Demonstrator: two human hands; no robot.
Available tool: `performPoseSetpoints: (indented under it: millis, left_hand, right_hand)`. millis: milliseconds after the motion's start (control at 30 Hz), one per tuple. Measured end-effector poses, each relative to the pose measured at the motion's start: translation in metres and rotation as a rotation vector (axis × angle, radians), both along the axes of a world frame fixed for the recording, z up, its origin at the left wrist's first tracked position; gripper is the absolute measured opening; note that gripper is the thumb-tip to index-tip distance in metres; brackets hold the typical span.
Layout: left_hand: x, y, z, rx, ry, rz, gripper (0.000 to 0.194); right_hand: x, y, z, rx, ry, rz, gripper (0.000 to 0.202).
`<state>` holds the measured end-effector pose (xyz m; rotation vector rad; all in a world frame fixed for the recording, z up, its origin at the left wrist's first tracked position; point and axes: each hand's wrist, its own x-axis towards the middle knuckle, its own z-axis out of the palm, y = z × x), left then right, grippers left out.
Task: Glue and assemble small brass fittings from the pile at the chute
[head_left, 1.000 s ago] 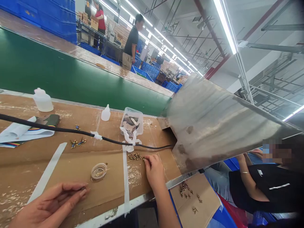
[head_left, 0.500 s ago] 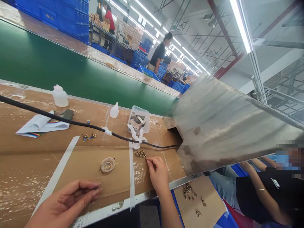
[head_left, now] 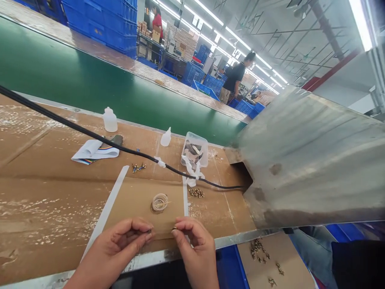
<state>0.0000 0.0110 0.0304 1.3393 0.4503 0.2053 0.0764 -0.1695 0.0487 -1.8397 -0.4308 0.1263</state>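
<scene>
My left hand (head_left: 120,245) is closed in a pinch near the bench's front edge, a tiny dark bit showing at its fingertips, too small to name. Facing it, my right hand (head_left: 195,243) pinches a small dark brass-coloured piece (head_left: 174,228) between thumb and forefinger. The two sets of fingertips are a short gap apart. Beyond them stands a small round clear cup (head_left: 159,202) with a thin stick in it. A little pile of brass-coloured parts (head_left: 196,193) lies past my right hand. Several blue-and-gold pieces (head_left: 138,167) lie farther left.
A black cable (head_left: 75,128) crosses the cardboard-covered bench. Behind it are two white bottles (head_left: 110,121), a clear tub (head_left: 195,150) and a rolled striped strip (head_left: 96,151). A metal panel (head_left: 300,172) rises at right; a green belt (head_left: 120,92) runs behind. A person's leg shows lower right.
My right hand has come away from the brass pile, back toward my left hand, with a small piece in its fingertips. My left hand keeps its pinch. The view has turned slightly left.
</scene>
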Motion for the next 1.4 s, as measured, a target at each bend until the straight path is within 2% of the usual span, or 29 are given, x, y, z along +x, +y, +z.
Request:
performPoseSetpoints:
  millis: [100,233,400,533,800,1000,1133,1400]
  left_hand:
    - [-0.002,0.001,-0.002,0.003,-0.034,-0.029,0.027]
    - [-0.001,0.000,-0.001,-0.076,-0.070,-0.125,0.017]
    - [-0.001,-0.004,-0.001,-0.128,-0.075,-0.132,0.014]
    - [-0.003,-0.004,-0.006,-0.146,-0.027,-0.136,0.017]
    - [-0.005,0.000,-0.014,-0.061,-0.031,-0.163,0.017]
    - [-0.007,0.002,-0.016,0.000,-0.108,-0.204,0.012]
    - [-0.005,0.002,-0.012,-0.009,-0.135,-0.186,0.009]
    - [-0.002,0.001,-0.002,0.118,-0.196,-0.157,0.007]
  right_hand:
    - [-0.012,0.014,0.001,0.072,0.189,0.025,0.013]
    - [-0.016,0.025,0.001,0.207,0.403,0.087,0.023]
    - [-0.017,0.029,0.001,0.341,0.547,0.107,0.024]
    - [-0.016,0.028,0.000,0.376,0.607,0.079,0.026]
    - [-0.016,0.028,0.002,0.346,0.588,0.075,0.029]
    - [-0.018,0.028,0.005,0.250,0.406,0.080,0.020]
    - [-0.019,0.028,0.007,0.187,0.300,0.091,0.013]
    - [-0.020,0.027,0.004,0.118,0.195,0.100,0.007]
